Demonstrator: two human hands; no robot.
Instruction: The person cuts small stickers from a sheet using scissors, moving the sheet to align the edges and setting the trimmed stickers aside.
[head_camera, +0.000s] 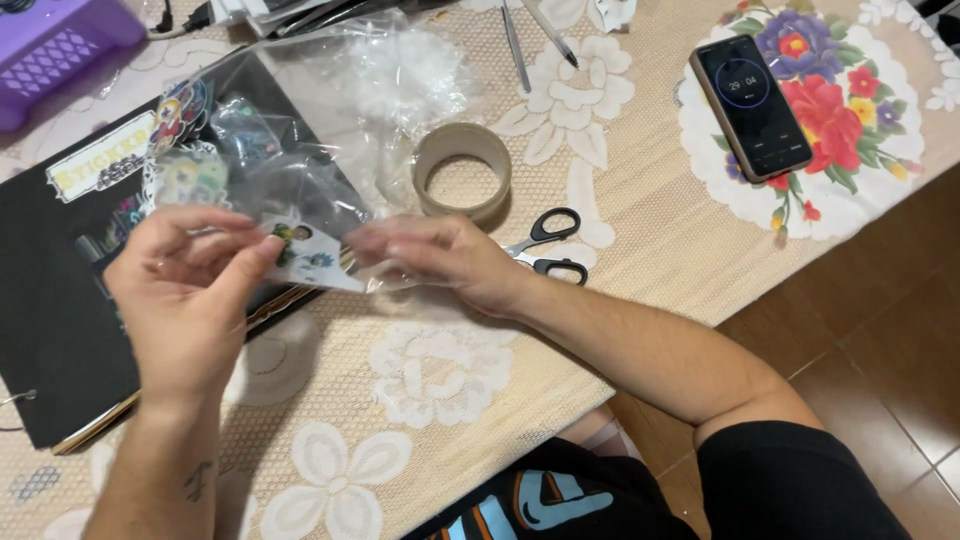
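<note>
1. The left hand (185, 285) is hovering over the black album (60, 300), its fingers (255, 258) pinching a small sticker (305, 252) by its left edge.
2. The right hand (440, 262) is gripping a clear bag (300, 150) at its lower corner, fingers pressed together on the plastic; motion blur is hiding the fingertips.
3. The sticker is sitting between the two hands, just below the bag's open edge, above the album's right side.
4. The bag is rising up and away from the hands, with more colourful stickers (185, 140) showing through it.
5. A tape roll (462, 172) is lying flat on the counter (640, 230), just beyond the right hand.
6. Black-handled scissors (545, 250) are lying right of that hand, close to the wrist.
7. A phone (750, 105) is resting on a flowered doily (850, 120) well to the right, screen lit.
8. Two pens (530, 40) are lying at the far edge, and a purple basket (55, 50) is standing at the top-left corner.
9. A lace cloth with white flowers is covering the counter.
</note>
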